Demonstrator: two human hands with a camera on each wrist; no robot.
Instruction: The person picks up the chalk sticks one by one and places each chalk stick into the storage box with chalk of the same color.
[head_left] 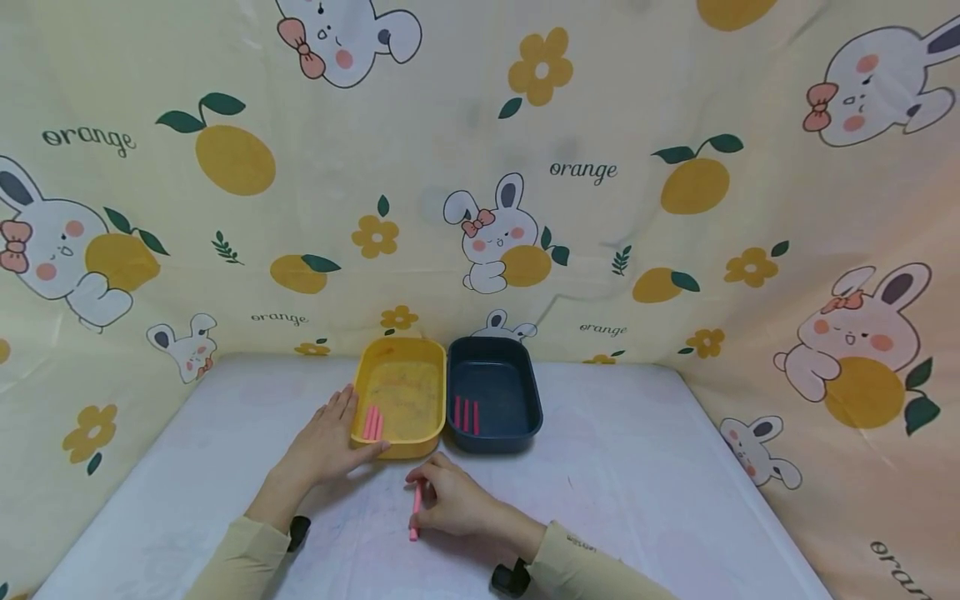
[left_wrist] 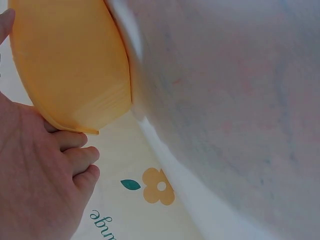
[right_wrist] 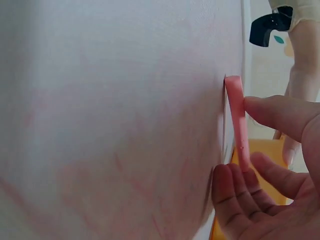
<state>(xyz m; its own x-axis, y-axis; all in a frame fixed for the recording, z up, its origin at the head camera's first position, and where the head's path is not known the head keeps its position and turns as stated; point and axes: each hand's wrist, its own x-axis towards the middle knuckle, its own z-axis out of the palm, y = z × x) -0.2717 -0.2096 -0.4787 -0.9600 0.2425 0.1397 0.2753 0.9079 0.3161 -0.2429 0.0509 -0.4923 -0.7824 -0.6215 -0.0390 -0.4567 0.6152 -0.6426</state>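
My right hand is low in front of the two bins and pinches a pink chalk stick between thumb and fingers. The stick's free end points toward me in the head view. My left hand rests at the near left corner of a yellow plastic bin, fingers along its left side and thumb at the front rim. Three light pink chalk sticks lie side by side inside that bin. Against its right side stands a dark blue bin holding three deeper pink sticks.
A white tabletop with faint pink and blue smudges lies under everything. Behind the bins rises a yellowish cloth printed with rabbits, oranges and flowers; it also lines both sides. Dark wrist devices sit at both sleeve cuffs.
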